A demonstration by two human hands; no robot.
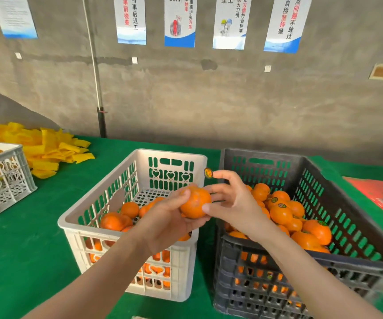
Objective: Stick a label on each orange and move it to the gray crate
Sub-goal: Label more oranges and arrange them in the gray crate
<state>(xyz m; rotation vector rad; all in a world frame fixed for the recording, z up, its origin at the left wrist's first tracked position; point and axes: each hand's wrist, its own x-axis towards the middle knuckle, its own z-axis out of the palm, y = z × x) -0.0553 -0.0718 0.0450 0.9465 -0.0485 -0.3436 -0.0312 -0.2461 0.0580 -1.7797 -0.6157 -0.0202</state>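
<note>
Mid-frame, the left hand (pixel 169 217) is wrapped around an orange (pixel 195 204), holding it up above the white crate's (pixel 172 153) right edge. The right hand (pixel 234 203) hovers just beside it with fingers spread, thumb touching the fruit, and a small round label (pixel 208 173) stuck on its raised index fingertip, apart from the peel. To the right stands the gray crate (pixel 358 263), heaped with labelled oranges (pixel 282 212). Both crates sit side by side on green cloth (pixel 36 238).

Bright, even, soft light with faint shadows. Wide-angle bowing curves the far grey concrete wall (pixel 185 100). The dark gray slotted plastic crate (pixel 358 264) blurs at its near right corner.
</note>
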